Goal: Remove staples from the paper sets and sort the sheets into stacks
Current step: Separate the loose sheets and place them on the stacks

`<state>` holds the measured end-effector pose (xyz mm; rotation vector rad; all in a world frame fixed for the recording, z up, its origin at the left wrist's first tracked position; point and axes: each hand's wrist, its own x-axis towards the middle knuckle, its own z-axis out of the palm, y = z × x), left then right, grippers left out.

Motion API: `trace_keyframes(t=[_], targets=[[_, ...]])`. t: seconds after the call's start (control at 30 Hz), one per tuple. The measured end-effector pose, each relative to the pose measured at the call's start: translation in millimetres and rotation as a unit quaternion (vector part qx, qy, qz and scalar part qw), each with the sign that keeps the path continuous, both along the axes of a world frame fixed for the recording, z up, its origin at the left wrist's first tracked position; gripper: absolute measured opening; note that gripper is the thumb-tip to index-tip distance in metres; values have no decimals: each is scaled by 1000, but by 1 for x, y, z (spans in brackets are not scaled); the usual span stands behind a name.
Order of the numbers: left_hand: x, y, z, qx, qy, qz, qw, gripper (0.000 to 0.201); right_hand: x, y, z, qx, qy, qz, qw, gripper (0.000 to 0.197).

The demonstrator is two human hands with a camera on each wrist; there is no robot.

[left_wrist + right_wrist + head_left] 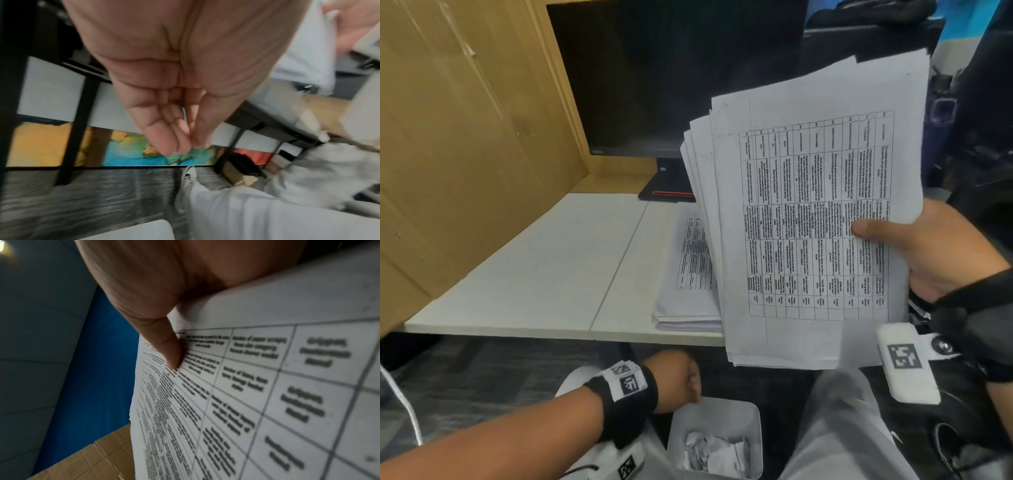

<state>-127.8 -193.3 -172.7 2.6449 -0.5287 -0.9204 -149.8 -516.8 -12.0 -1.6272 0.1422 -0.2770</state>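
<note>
My right hand (876,234) grips a thick bundle of printed sheets (808,222) and holds it up over the desk's front edge. The thumb lies on the top sheet's table and the fingers are hidden behind. In the right wrist view the thumb (170,353) presses on the same page (267,386). A second stack of printed sheets (688,270) lies flat on the white desk (534,267). My left hand (681,380) hangs low over a grey bin (755,421). Its fingertips (180,146) are bunched against the thumb, and nothing shows between them.
Crumpled paper scraps (715,452) lie in the bin, which stands on the floor between my knees. A dark monitor (671,85) on its stand fills the back of the desk. A wooden partition (465,154) walls off the left side.
</note>
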Motion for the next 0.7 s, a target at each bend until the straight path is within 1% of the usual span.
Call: trace_keyframes(t=[0.1,0.13,0.17,0.2,0.23,0.27,0.3,0.33,0.37,0.4,0.43,0.47,0.5,0.53,0.57,0.63,0.7], targets=[[-25,4,53,-57,-23,-85,994,17,-2,0,3,35,-13,9,999,54],[-33,6,78,-96,-37,-87,991,13,-2,0,6,47,-21,14,999,55],[-38,8,104,-156,-65,-60,984,7,-2,0,8,60,-28,20,998,55],[-39,12,129,-225,-128,-12,966,6,-2,2,11,74,-36,28,996,55],[-34,15,150,-287,-201,47,935,6,-2,5,15,89,-43,36,994,55],[-25,18,170,-334,-253,99,903,16,-1,9,20,102,-52,46,992,55],[-14,20,186,-357,-270,133,884,32,1,14,25,112,-63,53,990,55],[-4,19,202,-369,-251,161,880,44,5,19,30,114,-74,59,989,54],[7,16,213,-396,-212,174,876,47,9,27,35,112,-86,61,988,53],[17,11,221,-440,-169,177,864,39,13,35,40,106,-102,62,987,50],[25,5,228,-488,-137,181,843,30,17,44,45,99,-119,58,986,47],[29,-1,233,-528,-127,191,817,27,21,52,48,87,-135,45,986,42],[33,-6,235,-561,-138,195,793,29,24,59,51,70,-149,26,986,38],[36,-10,234,-575,-169,199,775,31,29,66,53,47,-165,1,985,33],[39,-13,232,-577,-205,201,765,31,31,71,55,21,-178,-22,984,30],[44,-16,222,-553,-257,215,763,34,39,77,52,-28,-182,-63,981,27],[47,-17,204,-529,-256,263,766,36,43,80,44,-49,-167,-93,980,24]])
